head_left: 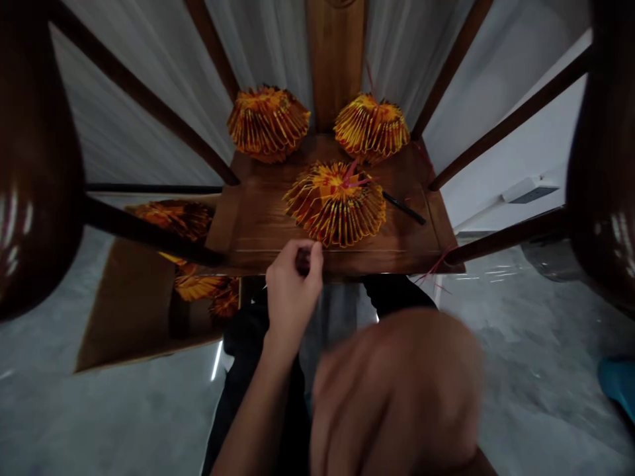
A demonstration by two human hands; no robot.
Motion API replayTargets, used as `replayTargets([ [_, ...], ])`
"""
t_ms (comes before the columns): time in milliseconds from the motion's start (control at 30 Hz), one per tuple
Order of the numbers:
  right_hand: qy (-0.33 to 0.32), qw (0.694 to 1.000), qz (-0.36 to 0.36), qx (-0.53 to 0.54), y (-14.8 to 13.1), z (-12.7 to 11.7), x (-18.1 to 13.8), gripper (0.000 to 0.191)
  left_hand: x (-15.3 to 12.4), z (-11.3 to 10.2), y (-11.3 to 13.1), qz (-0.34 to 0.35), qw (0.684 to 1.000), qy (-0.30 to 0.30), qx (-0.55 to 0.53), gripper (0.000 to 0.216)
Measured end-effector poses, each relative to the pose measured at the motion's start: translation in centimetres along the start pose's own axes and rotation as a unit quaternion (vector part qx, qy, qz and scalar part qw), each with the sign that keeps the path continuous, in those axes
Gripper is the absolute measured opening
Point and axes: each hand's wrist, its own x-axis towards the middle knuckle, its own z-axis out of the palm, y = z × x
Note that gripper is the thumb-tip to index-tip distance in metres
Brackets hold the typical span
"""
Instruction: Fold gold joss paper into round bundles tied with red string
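Observation:
A fan-shaped bundle of folded yellow, orange and red joss paper [335,203] lies on the wooden chair seat [258,228], with pink-red strings at its top. Two similar bundles [268,123] [371,128] sit at the seat's far side. A black marker pen [403,207] lies to the right of the middle bundle. My left hand [292,294] is at the seat's front edge, just below the middle bundle, with its fingers pinched on a small dark object. Close to the camera, my right hand [397,390] is blurred and large, and its fingers are hard to make out.
Dark wooden chair spindles [510,119] and rounded posts [40,158] surround the seat. A cardboard box [133,304] holding more paper bundles stands on the grey floor at the left. Loose red strings [436,268] hang off the seat's right corner. A blue object [618,387] shows at the right edge.

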Motion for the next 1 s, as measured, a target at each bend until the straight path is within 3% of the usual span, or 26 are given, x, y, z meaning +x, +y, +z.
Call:
replayTargets([
  [67,0.150,0.987,0.026,-0.049,1.9,-1.8,-0.8,0.036,0.7,0.4,0.8,0.004,0.999,0.001,0.035,0.020],
  [100,0.289,0.946,0.069,-0.129,3.2,-2.8,-1.2,0.032,0.9,0.6,1.1,0.002,0.999,0.005,0.049,0.018],
  [133,0.387,0.891,0.092,-0.217,4.6,-3.7,-1.5,0.028,1.0,0.7,1.2,-0.001,0.998,0.009,0.061,0.016],
  [167,0.440,0.843,0.106,-0.292,6.2,-4.3,-1.7,0.030,1.1,0.8,1.3,-0.004,0.997,0.010,0.070,0.016],
  [200,0.450,0.817,0.123,-0.339,7.6,-4.8,-1.9,0.037,1.1,0.9,1.3,-0.007,0.997,0.011,0.078,0.016],
  [233,0.433,0.810,0.142,-0.369,8.9,-5.0,-2.0,0.044,1.1,1.0,1.3,-0.008,0.996,0.008,0.085,0.018],
  [367,0.369,0.817,0.202,-0.395,11.7,-4.4,-1.8,0.049,1.2,1.4,1.7,-0.004,0.993,-0.017,0.114,0.024],
  [667,0.386,0.802,0.213,-0.404,11.6,-3.7,-1.0,0.047,1.8,1.5,2.4,-0.005,0.993,-0.015,0.116,0.021],
  [1000,0.398,0.792,0.228,-0.404,11.0,-2.8,-0.4,0.044,0.8,3.1,1.1,0.071,0.985,0.083,0.135,0.017],
])
